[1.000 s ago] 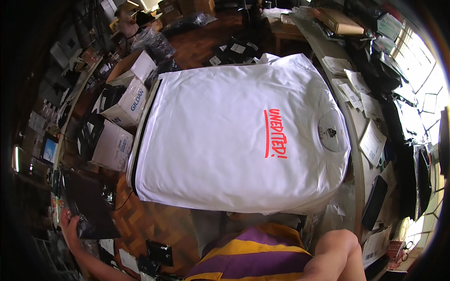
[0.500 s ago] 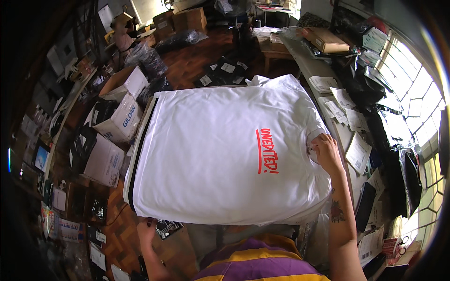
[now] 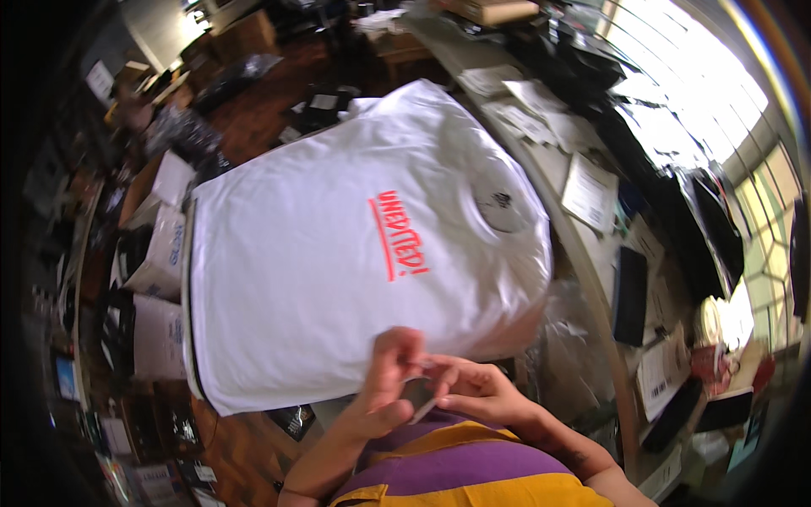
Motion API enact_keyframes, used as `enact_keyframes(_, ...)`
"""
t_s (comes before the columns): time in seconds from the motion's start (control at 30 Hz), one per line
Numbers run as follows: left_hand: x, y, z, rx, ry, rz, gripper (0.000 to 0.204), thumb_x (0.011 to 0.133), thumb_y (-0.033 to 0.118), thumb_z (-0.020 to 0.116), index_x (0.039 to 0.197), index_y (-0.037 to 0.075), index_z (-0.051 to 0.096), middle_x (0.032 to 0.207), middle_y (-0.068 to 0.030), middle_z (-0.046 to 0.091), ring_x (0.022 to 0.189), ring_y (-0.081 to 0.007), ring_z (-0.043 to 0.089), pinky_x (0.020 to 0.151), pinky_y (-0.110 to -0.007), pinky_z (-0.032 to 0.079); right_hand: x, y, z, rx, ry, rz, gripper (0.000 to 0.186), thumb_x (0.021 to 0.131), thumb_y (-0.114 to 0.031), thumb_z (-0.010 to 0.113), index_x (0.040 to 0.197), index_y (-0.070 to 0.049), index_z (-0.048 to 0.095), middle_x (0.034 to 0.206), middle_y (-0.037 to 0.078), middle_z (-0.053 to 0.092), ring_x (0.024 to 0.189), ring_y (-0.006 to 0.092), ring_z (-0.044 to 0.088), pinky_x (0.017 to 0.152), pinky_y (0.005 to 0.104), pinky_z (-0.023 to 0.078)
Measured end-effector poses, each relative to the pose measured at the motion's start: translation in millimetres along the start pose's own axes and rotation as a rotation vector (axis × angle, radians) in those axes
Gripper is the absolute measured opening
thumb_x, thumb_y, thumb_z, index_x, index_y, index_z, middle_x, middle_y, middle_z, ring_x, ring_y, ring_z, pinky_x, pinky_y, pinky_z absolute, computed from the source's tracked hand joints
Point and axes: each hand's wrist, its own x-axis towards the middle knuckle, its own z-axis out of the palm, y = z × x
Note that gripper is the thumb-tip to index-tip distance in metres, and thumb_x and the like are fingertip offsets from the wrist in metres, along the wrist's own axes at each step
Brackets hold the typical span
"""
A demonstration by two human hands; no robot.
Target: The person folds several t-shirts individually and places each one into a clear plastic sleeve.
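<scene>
At the near edge is the person's purple-and-yellow striped garment (image 3: 473, 469), and just above it the two bare hands meet. The right hand (image 3: 483, 394) pinches a small thin piece (image 3: 423, 411) between thumb and fingers; what it is, I cannot tell. The left hand (image 3: 380, 394) is close against the same piece from the left, its fingers raised and bent, though whether they grip it I cannot tell. To the near left, patterned wooden floor (image 3: 241, 452) shows. Just beyond the hands a white T-shirt (image 3: 321, 270) lies spread out, its hem to the left, its collar to the right, with red underlined lettering (image 3: 400, 237) across the chest. On the right runs a long tabletop (image 3: 583, 266), carrying a dark flat object (image 3: 630, 296), a printed sheet (image 3: 590, 193) and, farther along, more loose papers (image 3: 528, 118). Left of the shirt stand open cardboard boxes (image 3: 159, 334), with clear plastic wrapping (image 3: 182, 135) beyond them. At the far right, bright light fills a barred window (image 3: 688, 76).
</scene>
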Motion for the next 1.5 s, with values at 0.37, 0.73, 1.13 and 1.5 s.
enact_keyframes(0.37,39,-9,-22,0.591,0.175,0.085,0.048,0.086,0.018,0.072,0.128,0.004,0.054,0.121,-0.0103,0.048,0.099,-0.0185,0.048,0.088,-0.032,0.044,-139,87,-206,-1.411,1.168,0.32,0.021,0.094,-0.006,0.052,0.11,-0.001,0.064,0.108,0.02,0.068,0.102,0.0416,0.063,0.09,0.0481,0.05)
enact_keyframes(0.73,-62,56,-361,1.851,1.127,-0.582,0.037,0.094,0.03,0.06,0.119,0.003,0.059,0.116,-0.0209,0.059,0.112,-0.0377,0.057,0.094,-0.048,0.047,62,-69,-81,-1.472,0.785,-0.483,0.016,0.089,-0.018,0.066,0.084,-0.003,0.064,0.07,0.014,0.06,0.063,0.0383,0.06,0.061,0.0481,0.047)
enact_keyframes(1.13,29,39,-384,1.879,1.174,-0.552,0.041,0.092,0.035,0.06,0.117,0.002,0.058,0.115,-0.0159,0.061,0.107,-0.0364,0.061,0.091,-0.046,0.048,250,-152,-250,-1.666,0.823,-0.049,0.019,0.078,-0.021,0.071,0.08,-0.001,0.07,0.072,0.016,0.068,0.071,0.0335,0.068,0.067,0.0462,0.052)
enact_keyframes(1.5,-57,203,-394,0.135,1.122,-0.074,0.067,0.087,0.015,0.076,0.144,0.002,0.043,0.121,-0.009,0.062,0.103,-0.0163,0.061,0.091,-0.031,0.05,129,-255,-232,-0.26,0.42,-0.278,0.055,0.097,-0.022,0.061,0.143,0.0,0.043,0.13,0.011,0.06,0.117,0.023,0.059,0.1,0.0375,0.048)
